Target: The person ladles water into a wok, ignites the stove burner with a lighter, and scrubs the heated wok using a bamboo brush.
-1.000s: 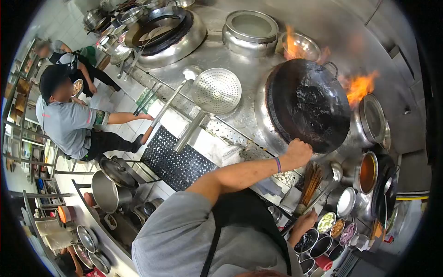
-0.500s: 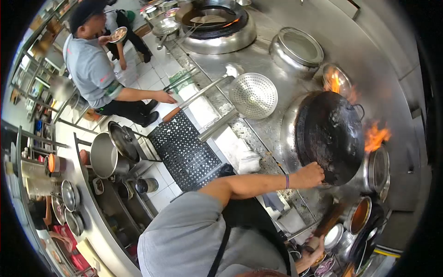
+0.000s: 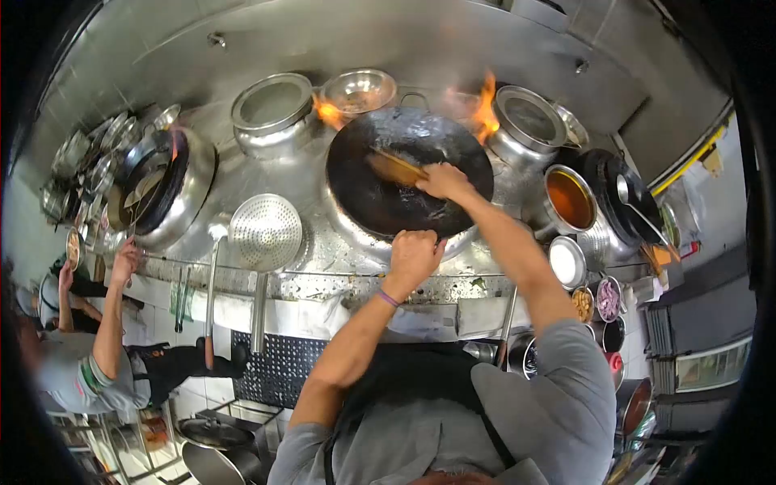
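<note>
A large dark wok (image 3: 356,145) sits tilted over the burner in front of me, with flames behind it. My left hand (image 3: 415,257) is closed on its near edge; whether it grips a handle or the rim is hidden under my fingers. Inside the wok, my right hand (image 3: 443,182) is closed around a brown wok brush (image 3: 394,168). The brush's bristle end is blurred and lies against the wok's surface. Dark wet residue shows on the wok's inner side.
A perforated strainer (image 3: 265,232) and a ladle (image 3: 213,299) lie left of the wok. Lidded pots (image 3: 272,105) stand behind. At right are a pot of orange liquid (image 3: 571,198) and several ingredient bowls. A co-worker (image 3: 105,356) reaches toward another wok (image 3: 145,182) at left.
My view has swung toward the stove. My right hand has brought the brush from the right side into the wok. My left hand stays at the wok's near edge.
</note>
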The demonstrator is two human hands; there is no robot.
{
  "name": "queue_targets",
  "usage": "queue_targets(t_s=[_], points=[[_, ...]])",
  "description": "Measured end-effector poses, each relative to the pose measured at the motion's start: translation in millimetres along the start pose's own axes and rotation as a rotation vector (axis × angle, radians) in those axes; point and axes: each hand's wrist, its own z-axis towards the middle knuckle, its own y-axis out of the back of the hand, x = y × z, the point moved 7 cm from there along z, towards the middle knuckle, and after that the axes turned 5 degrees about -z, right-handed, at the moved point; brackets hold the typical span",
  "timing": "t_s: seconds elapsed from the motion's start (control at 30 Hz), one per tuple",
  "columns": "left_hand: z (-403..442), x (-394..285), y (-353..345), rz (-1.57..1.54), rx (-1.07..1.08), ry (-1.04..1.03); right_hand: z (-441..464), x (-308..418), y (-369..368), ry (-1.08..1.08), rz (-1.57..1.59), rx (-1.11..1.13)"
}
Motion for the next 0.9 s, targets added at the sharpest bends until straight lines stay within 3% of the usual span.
queue_targets(t_s=[0.03, 0.1, 0.17, 0.27, 0.4, 0.53, 0.57, 0.67, 0.83, 0.9], points=[[1.6, 0.6, -0.9, 0.001, -0.001, 0.019, 21.1, -4.8, -7.0, -0.119, 0.001, -0.162], [2.6, 0.4, 2.6, 0.002, -0.036, -0.006, 29.1, 20.5, -26.5, -0.11, 0.078, -0.313], [2.0, -3.1, 5.6, 0.004, -0.055, -0.027, -4.9, 58.3, -26.9, 0.075, 0.129, -0.136], [8.1, -2.1, 7.3, 0.017, -0.051, -0.006, -1.3, 40.7, -30.0, 0.15, 0.122, -0.103], [2.8, -0.6, 1.9, 0.021, 0.001, 0.022, 49.0, 3.2, -32.7, -0.24, 0.149, -0.365], [3.8, -2.5, 4.2, 0.034, -0.015, 0.0, 20.0, 66.5, -46.3, 0.172, 0.393, -0.163], [11.3, -0.6, 3.9, 0.046, -0.022, 0.0, 15.9, 64.2, -26.7, 0.16, 0.346, -0.202], [3.6, -2.4, 1.7, 0.059, 0.004, 0.011, 58.3, 15.7, -22.4, -0.185, 0.4, -0.271], [3.6, 5.0, 1.6, 0.044, 0.006, 0.017, 22.8, 72.7, -23.4, 0.105, 0.349, -0.148], [3.7, 3.3, 0.6, 0.036, -0.019, 0.01, 36.5, 52.8, -13.8, 0.032, 0.257, -0.133]])
